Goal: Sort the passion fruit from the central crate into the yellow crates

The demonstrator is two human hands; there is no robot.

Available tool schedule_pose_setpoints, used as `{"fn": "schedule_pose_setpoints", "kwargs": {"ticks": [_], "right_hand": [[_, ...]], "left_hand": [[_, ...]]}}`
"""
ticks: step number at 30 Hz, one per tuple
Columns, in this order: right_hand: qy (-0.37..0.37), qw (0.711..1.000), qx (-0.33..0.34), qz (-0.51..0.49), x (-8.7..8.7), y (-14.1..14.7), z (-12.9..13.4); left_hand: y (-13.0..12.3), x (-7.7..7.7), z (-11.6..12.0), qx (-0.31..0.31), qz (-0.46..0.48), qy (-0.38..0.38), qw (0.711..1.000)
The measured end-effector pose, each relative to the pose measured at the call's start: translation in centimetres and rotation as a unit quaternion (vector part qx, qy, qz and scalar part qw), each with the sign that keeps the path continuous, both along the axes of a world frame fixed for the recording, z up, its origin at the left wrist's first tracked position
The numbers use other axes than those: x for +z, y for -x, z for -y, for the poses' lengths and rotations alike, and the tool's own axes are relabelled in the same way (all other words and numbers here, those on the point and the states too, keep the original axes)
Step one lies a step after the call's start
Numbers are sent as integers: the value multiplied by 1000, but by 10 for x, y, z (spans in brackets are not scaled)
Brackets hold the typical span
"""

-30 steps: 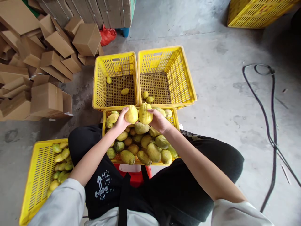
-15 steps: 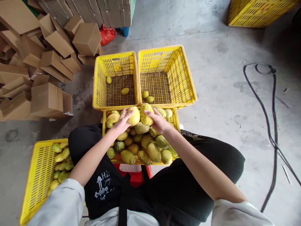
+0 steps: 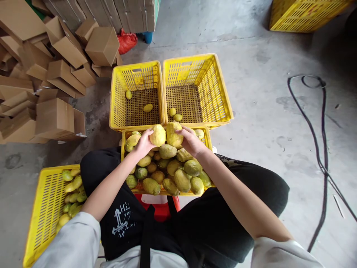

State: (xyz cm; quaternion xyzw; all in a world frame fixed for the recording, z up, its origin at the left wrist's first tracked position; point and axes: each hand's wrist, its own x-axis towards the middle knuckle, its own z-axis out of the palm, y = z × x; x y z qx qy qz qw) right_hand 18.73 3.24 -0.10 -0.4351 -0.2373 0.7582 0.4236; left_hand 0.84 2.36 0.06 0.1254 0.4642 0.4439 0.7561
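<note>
From where I stand, the seated person's hands are apart, each clamped on a piece of fruit above the near crate. The left hand grips a rounded yellow fruit from its outer side, and the right hand has a longer, knobbly greenish-yellow fruit held from the other side. The two pieces sit so close together that I can't tell whether they touch. Below them a heap of fruit, green to dull yellow, fills the near crate, which is set between black-trousered knees. Just beyond it, a left far crate and a right far crate stand side by side, with two pieces lying in each. By the person's left leg there's a side crate, with more fruit piled along the part nearest the leg. Cardboard boxes lie jumbled on the floor to the left, with a red bag just beside them. Over to the right, well apart from the crates, a dark cable loops across the concrete.
</note>
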Motion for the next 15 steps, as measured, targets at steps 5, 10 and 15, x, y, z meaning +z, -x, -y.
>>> {"fn": "schedule_pose_setpoints", "kwargs": {"ticks": [5, 10, 15], "right_hand": [[17, 999, 28, 10, -2, 1, 4], [12, 1000, 20, 0, -6, 3, 6], [30, 1000, -3, 2, -4, 7, 8]], "left_hand": [[1, -1, 3, -1, -1, -18, 1000], [-1, -2, 5, -13, -16, -29, 999], [-3, -7, 7, -16, -52, -41, 998]]}}
